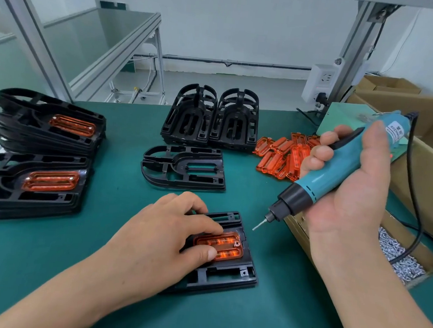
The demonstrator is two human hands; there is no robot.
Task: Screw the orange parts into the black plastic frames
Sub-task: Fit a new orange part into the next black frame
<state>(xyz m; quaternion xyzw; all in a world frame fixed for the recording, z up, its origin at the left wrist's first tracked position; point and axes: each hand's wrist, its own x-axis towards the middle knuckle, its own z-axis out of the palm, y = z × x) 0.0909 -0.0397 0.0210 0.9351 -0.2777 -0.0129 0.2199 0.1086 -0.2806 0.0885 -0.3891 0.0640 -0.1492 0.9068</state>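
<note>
- left hand (162,240) is pressing the orange part (229,245) into the black frame (227,276), lower centre, grip flat and relaxed.
- right hand (355,198) is holding the blue screwdriver (325,177) in its grip, right side.

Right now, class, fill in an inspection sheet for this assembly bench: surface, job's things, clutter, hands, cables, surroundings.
Surface: green bench mat, flat.
Job's things: orange part seated in black frame nearest the person; one empty frame behind it; stacked empty frames at back; finished frames stacked left; loose orange parts right; screws in cardboard box.
Clutter: nothing seen.
Hands: left hand presses the orange part; right hand grips electric screwdriver, bit clear of the frame.
Cables: black cord hangs from the screwdriver's rear across the screw box.
Surroundings: wall socket, aluminium posts, larger cartons.
</note>
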